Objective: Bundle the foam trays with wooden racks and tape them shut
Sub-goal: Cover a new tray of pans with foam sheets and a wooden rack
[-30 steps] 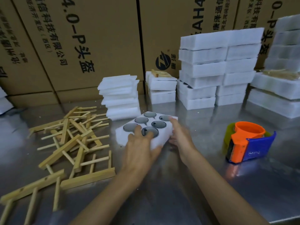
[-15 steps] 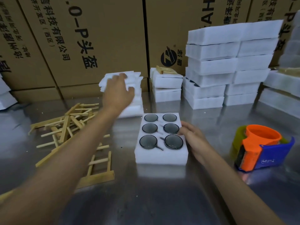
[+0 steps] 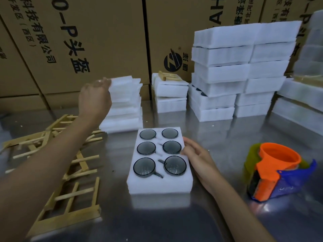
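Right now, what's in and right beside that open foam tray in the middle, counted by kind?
Glass cups in the foam tray: 6 (one at)
Tape dispensers: 1
Hands: 2, left hand and right hand
Total: 9

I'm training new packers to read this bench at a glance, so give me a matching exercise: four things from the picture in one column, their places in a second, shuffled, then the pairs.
Things
1. tape dispenser
2. wooden racks
3. foam tray with glass cups
4. left hand

Places
A. centre of the table, right hand at its side
B. scattered at the left
C. at the stack of foam sheets
D. right of the tray

Pairs: 1-D, 2-B, 3-A, 4-C
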`<action>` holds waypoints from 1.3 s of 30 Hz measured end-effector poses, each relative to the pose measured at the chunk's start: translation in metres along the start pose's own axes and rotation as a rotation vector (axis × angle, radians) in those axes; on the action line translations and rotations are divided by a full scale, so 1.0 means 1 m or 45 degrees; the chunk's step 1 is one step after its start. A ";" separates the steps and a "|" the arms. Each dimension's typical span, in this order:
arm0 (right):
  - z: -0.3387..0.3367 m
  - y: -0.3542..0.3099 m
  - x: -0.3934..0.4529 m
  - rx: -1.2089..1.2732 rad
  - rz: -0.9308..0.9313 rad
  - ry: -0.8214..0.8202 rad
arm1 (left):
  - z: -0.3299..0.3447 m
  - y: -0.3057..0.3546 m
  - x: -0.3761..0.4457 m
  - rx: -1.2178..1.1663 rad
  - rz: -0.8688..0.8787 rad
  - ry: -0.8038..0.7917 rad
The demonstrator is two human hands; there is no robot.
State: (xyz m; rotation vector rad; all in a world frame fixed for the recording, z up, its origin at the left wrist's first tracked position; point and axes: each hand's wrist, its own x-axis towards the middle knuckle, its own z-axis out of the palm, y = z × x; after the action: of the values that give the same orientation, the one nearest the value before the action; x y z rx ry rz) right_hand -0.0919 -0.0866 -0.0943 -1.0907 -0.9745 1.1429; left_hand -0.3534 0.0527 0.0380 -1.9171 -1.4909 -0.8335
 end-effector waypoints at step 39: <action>0.000 -0.010 -0.028 -0.047 -0.172 -0.105 | -0.057 -0.051 -0.175 -0.261 -0.282 -0.739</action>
State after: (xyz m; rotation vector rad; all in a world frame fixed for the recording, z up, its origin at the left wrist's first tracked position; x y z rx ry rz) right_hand -0.0943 -0.1146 -0.0857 -0.9974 -1.1207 1.0701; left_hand -0.4428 -0.0878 -0.0554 -2.3033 -2.0522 -0.5571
